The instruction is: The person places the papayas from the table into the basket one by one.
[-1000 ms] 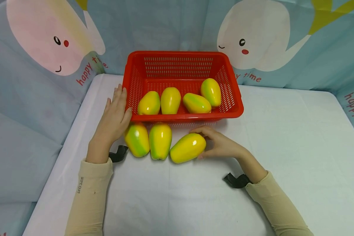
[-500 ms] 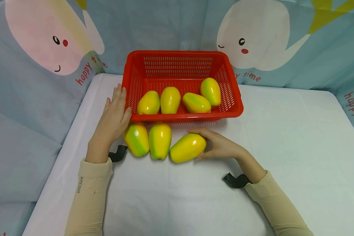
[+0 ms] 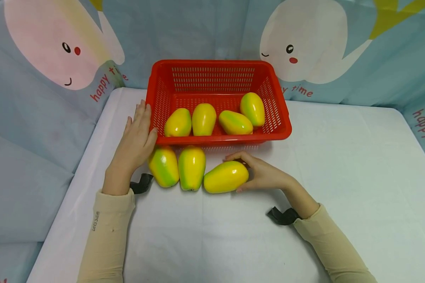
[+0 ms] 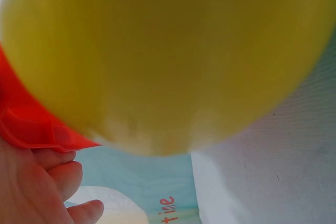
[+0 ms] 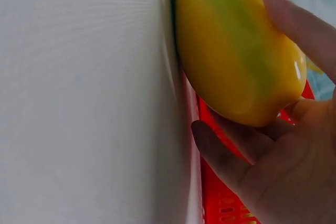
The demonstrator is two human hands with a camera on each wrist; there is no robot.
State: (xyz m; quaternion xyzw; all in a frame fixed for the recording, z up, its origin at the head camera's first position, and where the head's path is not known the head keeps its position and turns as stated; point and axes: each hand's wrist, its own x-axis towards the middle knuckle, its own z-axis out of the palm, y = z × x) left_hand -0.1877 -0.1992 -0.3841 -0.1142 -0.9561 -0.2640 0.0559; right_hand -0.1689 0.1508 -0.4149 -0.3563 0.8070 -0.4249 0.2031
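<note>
My right hand has its thumb and fingers curved round the right end of a shiny yellow mango on the table. In the right wrist view the thumb lies on the mango, whose skin there has a green stripe. My left hand rests with straight fingers along the left side of a red plastic basket. Two more mangoes, one at the left and one in the middle, lie in front of the basket. A mango fills most of the left wrist view.
Several mangoes, such as the upright one, lie inside the perforated basket. A white cloth covers the table. Blue curtains with whale prints stand behind and at the left. Black straps hang at both wrists.
The mango at my right hand has turned slightly toward level, and the fingers have shifted a little on it. My left hand and the basket stay in place.
</note>
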